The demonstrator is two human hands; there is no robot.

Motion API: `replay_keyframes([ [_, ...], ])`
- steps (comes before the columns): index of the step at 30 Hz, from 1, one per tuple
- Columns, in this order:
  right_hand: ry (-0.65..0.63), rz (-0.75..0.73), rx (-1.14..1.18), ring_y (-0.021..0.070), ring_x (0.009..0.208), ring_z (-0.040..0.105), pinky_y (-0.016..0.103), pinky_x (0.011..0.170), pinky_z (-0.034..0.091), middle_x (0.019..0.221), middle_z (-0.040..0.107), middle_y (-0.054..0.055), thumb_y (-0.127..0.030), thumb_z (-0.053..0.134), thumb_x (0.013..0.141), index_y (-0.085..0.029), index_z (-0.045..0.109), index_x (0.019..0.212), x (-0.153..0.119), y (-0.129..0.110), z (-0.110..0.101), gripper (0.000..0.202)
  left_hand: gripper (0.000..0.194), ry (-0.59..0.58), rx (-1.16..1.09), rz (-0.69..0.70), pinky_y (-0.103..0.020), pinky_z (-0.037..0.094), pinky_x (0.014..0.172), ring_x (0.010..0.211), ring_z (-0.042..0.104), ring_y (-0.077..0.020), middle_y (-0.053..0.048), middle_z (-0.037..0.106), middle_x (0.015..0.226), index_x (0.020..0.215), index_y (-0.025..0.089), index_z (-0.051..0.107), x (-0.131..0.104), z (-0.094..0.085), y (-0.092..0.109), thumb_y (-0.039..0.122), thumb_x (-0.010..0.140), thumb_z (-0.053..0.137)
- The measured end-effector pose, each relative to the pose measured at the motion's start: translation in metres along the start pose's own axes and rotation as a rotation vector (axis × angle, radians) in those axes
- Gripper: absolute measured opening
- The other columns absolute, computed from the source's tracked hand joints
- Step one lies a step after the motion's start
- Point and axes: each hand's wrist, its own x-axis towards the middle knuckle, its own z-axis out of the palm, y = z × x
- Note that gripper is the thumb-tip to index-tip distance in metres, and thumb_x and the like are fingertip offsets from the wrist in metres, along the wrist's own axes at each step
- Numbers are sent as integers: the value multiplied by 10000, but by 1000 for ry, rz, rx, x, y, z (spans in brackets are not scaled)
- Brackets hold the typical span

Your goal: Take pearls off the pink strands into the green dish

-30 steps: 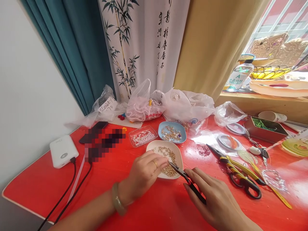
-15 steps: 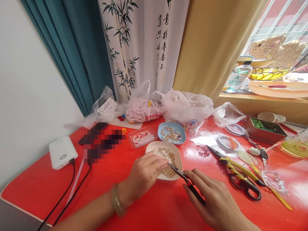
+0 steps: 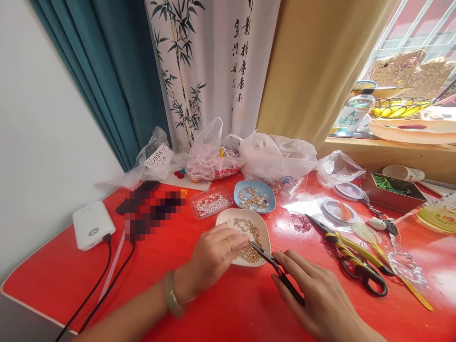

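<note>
Two hands meet over a cream dish [image 3: 266, 232] on a red desk [image 3: 245, 313]. Left hand [image 3: 215, 249]: fingers bent and tips drawn together above the near left part of the dish; any piece pinched there is too small to make out. Right hand [image 3: 317, 292]: closed around the dark handles of slim pliers [image 3: 266, 255], whose tips point at the left fingertips. Loose gold beads [image 3: 251, 256] lie in the dish beneath. Just beyond stand a clear tray [image 3: 193, 207] of pearl-like beads and a blue dish [image 3: 272, 191] of mixed pieces. Yellow-and-black pliers [image 3: 359, 251] and scissors [image 3: 382, 289] lie at right.
</note>
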Motion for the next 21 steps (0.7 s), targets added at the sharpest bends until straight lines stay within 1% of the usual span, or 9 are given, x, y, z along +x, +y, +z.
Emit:
replay_keyframes([
  [6,-17,5,-3,146,596,590,240,476,456,773,601,75,-194,389,817,-132,511,1045,2,-2,-2,266,213,-45,-29,-32,-278,498,688,737,583,-127,-56,652,805,983,151,597,0,-2,-1,131,819,463],
  [9,-31,13,0,144,594,587,240,475,455,785,597,78,-188,386,820,-133,494,1061,1,-3,-3,270,196,-46,-102,-66,-257,500,644,713,588,-125,-54,660,788,955,151,618,2,-2,0,151,812,484],
  [11,-40,19,1,143,595,586,239,474,451,794,594,79,-189,387,821,-136,481,1068,0,-3,-3,269,177,-55,-182,-137,-244,501,631,702,596,-121,-51,667,783,915,155,642,4,-2,0,171,803,505],
  [17,-73,43,33,139,555,557,239,446,417,739,566,51,-188,355,831,-162,445,1028,0,-4,-4,219,133,-90,-419,-425,-236,518,637,696,614,-125,-41,675,762,816,176,685,8,-2,2,224,752,579],
  [21,-96,53,71,135,551,548,238,457,416,721,556,38,-183,355,830,-179,438,968,1,-6,-5,161,116,-76,-519,-532,-215,518,597,665,613,-121,-45,673,738,784,162,691,8,-1,4,221,719,615],
])
